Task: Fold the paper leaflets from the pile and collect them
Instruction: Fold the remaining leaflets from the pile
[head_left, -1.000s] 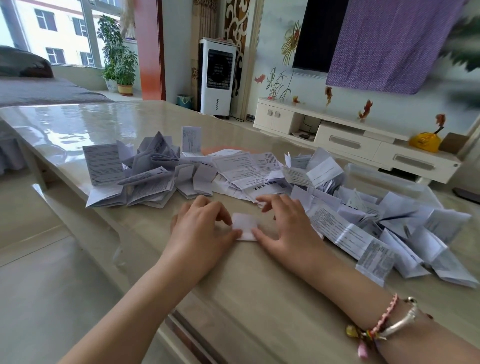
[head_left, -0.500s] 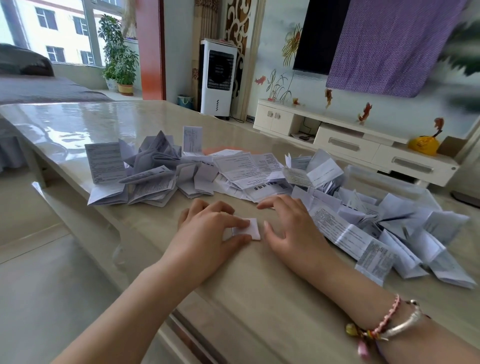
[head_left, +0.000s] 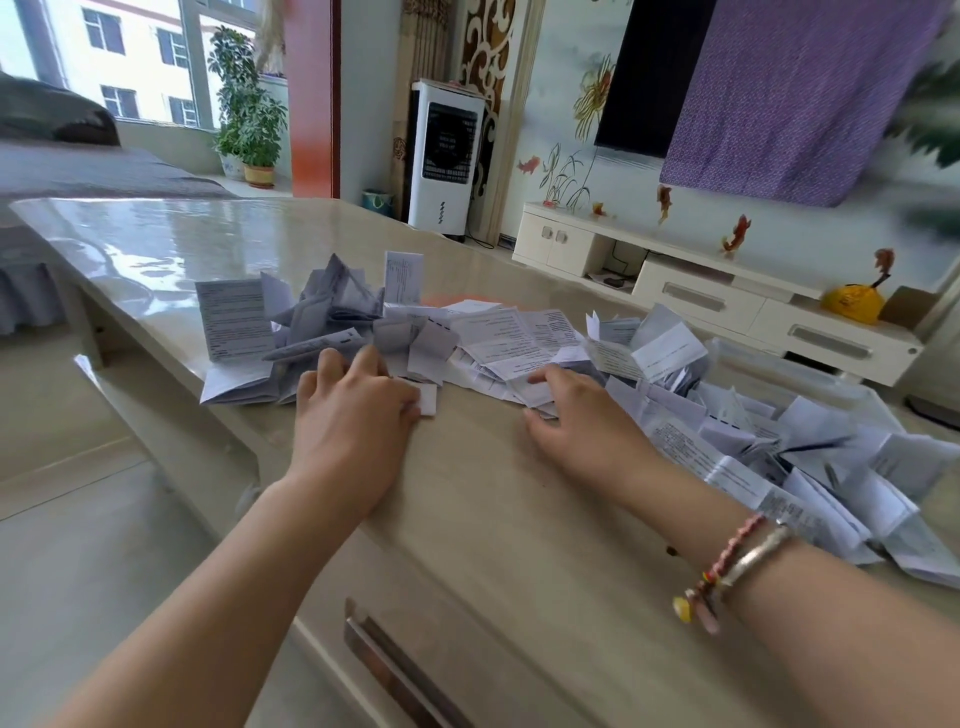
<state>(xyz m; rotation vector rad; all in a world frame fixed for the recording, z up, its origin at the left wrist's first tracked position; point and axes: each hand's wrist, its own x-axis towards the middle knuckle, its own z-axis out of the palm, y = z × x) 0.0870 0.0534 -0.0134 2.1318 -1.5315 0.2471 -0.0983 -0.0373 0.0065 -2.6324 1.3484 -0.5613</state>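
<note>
Paper leaflets printed with small text lie in a long heap across the table (head_left: 467, 499). A left pile (head_left: 311, 332) holds creased, folded ones, a middle pile (head_left: 509, 338) flat sheets, and a right pile (head_left: 779, 447) more loose ones. My left hand (head_left: 353, 415) lies palm down by the left pile and pinches a small folded leaflet (head_left: 429, 401), whose white edge shows past my thumb. My right hand (head_left: 576, 421) reaches into the middle pile, fingertips resting on a flat leaflet (head_left: 535, 392).
A clear plastic box (head_left: 769, 369) stands behind the right pile. The table's near edge has a drawer with a metal handle (head_left: 395, 670). Beyond the table stand a white air cooler (head_left: 447, 156) and a low TV cabinet (head_left: 701, 296).
My left hand has carried the small folded leaflet left and away, towards the left pile. My right hand let go of it and moved up to the middle pile.
</note>
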